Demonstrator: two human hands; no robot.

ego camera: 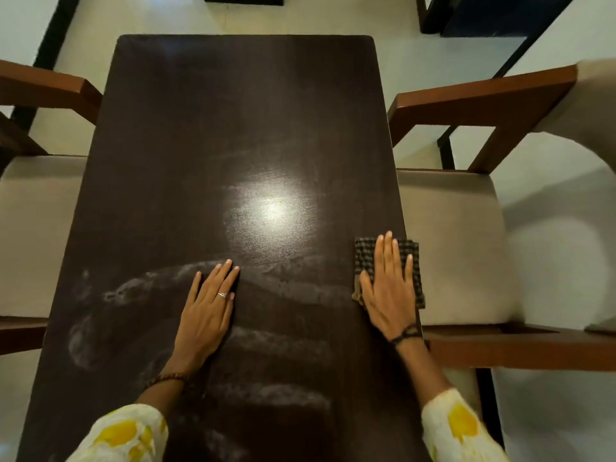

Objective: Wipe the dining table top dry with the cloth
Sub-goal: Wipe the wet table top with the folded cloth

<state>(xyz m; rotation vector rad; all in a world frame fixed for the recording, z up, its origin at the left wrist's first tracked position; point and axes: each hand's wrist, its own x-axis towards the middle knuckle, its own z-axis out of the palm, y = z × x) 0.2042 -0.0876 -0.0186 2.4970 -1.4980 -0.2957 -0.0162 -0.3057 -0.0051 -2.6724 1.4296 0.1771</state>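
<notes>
The dark brown dining table top (240,121) fills the middle of the view, with pale wet smear streaks across its near half and a bright light glare at its centre. A folded dark checked cloth (365,258) lies at the table's right edge. My right hand (388,288) presses flat on the cloth, fingers straight and spread. My left hand (208,308) rests flat on the bare table near the middle, fingers straight, a ring on one finger.
A wooden armchair with a beige seat (460,248) stands close against the table's right side, its armrest (480,98) near the edge. Another armchair (33,228) stands on the left. Pale floor surrounds the table.
</notes>
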